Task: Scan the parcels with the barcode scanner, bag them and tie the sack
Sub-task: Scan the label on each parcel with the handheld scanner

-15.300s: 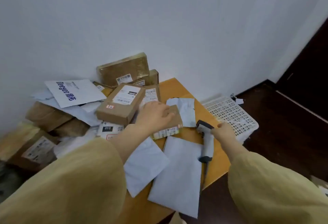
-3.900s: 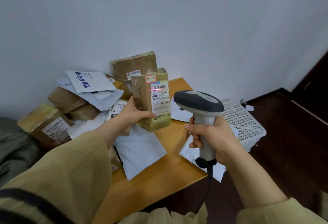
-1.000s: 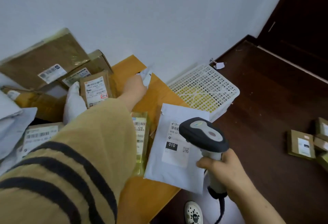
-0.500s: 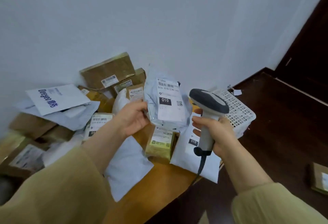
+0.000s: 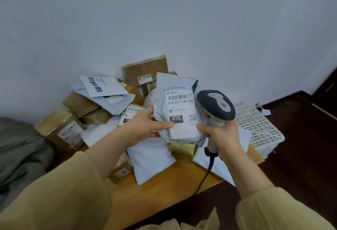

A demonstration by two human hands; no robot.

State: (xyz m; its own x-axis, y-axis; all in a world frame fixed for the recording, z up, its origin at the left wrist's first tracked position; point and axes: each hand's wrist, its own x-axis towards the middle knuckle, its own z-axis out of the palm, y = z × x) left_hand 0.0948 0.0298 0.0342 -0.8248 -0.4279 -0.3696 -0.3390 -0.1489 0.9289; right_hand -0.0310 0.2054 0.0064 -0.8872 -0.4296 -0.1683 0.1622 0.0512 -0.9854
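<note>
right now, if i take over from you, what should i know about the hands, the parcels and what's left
Left hand holds a grey mailer up, label toward the camera.
Right hand grips the scanner beside the label; no red line shows on it.
Other parcels are piled on the table by the wall; a white basket lies to its right.
Done: cannot tell how many are scanned.
Left: scan this mailer and the pile, bag everything, tie the sack (not clearly in view).

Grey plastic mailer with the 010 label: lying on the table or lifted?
Lifted. The left hand grips the grey plastic mailer by its left edge, label upright, above the wooden table.
</note>
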